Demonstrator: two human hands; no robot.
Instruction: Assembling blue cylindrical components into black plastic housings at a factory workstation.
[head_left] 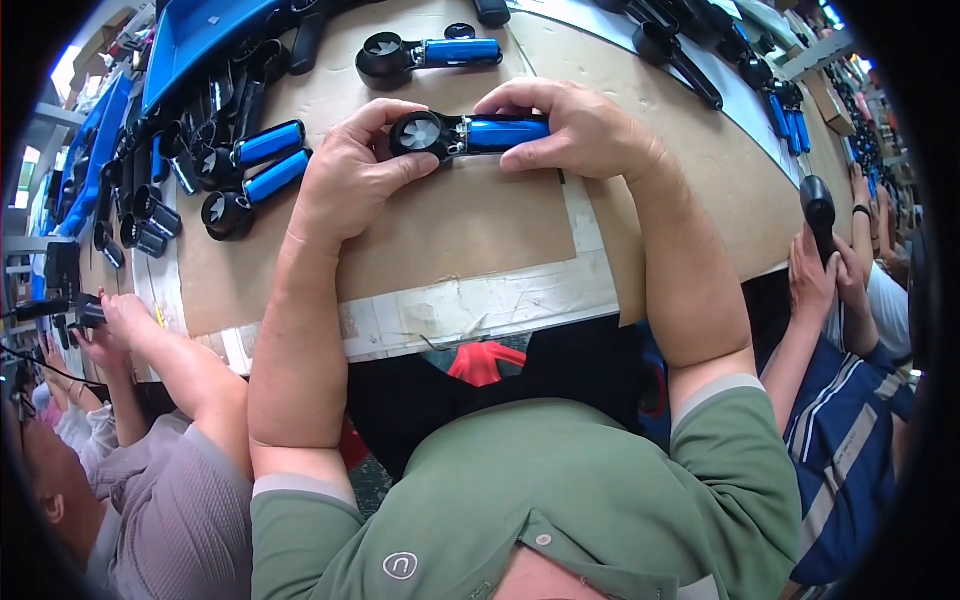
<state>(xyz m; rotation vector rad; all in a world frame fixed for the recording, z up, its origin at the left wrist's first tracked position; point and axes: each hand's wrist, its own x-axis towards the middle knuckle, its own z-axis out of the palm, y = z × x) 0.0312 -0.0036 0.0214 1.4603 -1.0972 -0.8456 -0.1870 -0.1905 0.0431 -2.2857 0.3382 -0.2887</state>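
Between my hands lies a half-open handheld fan (480,133), its round black head with a grey blade wheel to the left and a blue cylindrical battery in the handle to the right. My left hand (375,160) grips the round head, thumb at the near side and fingers at the far side. Around the battery end closes my right hand (575,130), thumb near and fingers far. Just beyond sits a similar fan with a blue battery (430,55). To the left, two more fan halves with blue batteries (265,165) lie side by side.
A blue bin (190,50) stands at the far left, beside a heap of black fan housings (215,100). Brown cardboard (470,220) covers the worktable. More black parts (680,60) lie at the far right. Co-workers sit close on both sides; the right one's hands (825,265) hold a black fan.
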